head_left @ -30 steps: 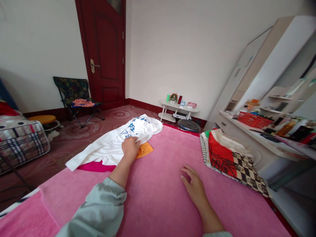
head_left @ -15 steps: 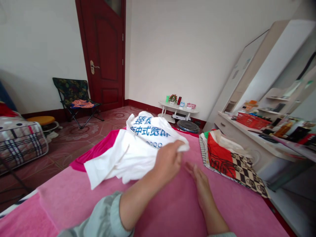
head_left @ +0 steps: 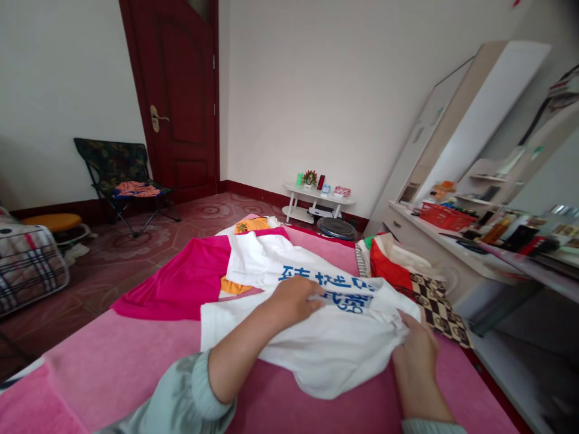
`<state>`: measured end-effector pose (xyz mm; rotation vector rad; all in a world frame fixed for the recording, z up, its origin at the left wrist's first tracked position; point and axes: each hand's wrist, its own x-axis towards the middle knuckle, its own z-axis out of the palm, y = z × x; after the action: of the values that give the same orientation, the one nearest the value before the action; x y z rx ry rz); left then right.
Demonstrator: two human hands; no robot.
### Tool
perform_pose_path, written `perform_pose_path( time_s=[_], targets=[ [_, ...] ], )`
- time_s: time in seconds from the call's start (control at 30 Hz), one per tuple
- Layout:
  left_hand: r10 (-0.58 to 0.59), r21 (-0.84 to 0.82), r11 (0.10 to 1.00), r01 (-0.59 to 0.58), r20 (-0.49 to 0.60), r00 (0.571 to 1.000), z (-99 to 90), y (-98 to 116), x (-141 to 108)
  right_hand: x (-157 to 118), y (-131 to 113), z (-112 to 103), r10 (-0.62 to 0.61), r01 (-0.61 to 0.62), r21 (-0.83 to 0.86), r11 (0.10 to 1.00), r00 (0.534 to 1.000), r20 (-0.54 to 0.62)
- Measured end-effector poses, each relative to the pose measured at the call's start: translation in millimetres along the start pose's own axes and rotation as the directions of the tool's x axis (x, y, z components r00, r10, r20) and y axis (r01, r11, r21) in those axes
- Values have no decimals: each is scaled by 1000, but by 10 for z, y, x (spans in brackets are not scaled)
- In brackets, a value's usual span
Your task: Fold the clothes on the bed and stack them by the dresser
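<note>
A white T-shirt point(head_left: 325, 343) with blue printed characters lies spread and rumpled across the pink bed cover point(head_left: 136, 349). My left hand point(head_left: 292, 301) rests over the print, its thumb and fingers slightly apart, with no fabric seen pinched between them. At the shirt's right end my right hand point(head_left: 415, 349) is closed on a bunched edge of the fabric. The shirt's two sleeves point left, partly over a magenta garment point(head_left: 181, 283). Some orange-yellow cloth point(head_left: 233, 287) shows between the magenta garment and the shirt.
A folded red, white and checkered cloth pile point(head_left: 393, 265) lies on the bed's right side. Beyond it stands a dresser point(head_left: 402, 232) with a red basket point(head_left: 446, 216) and bottles. A low white table point(head_left: 316, 194), folding chair point(head_left: 122, 181) and yellow stool point(head_left: 54, 222) stand farther off.
The shirt has been drawn right and laid flatter, uncovering the magenta garment and orange-yellow cloth. My right hand, empty before, now grips the shirt's right edge; my left hand has loosened its hold.
</note>
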<state>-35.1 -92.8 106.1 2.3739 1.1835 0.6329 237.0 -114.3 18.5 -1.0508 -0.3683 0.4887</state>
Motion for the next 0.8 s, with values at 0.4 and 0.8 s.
perform_pose_path(
  time_s=[0.4, 0.8],
  targets=[
    [-302, -47, 953, 300, -253, 919, 178, -965, 238, -485, -369, 277, 235, 1, -364, 931, 763, 603],
    [-347, -276, 926, 259, -343, 873, 9, -1208, 254, -1214, -679, 534, 455, 609, -491, 624, 227, 861]
  ],
)
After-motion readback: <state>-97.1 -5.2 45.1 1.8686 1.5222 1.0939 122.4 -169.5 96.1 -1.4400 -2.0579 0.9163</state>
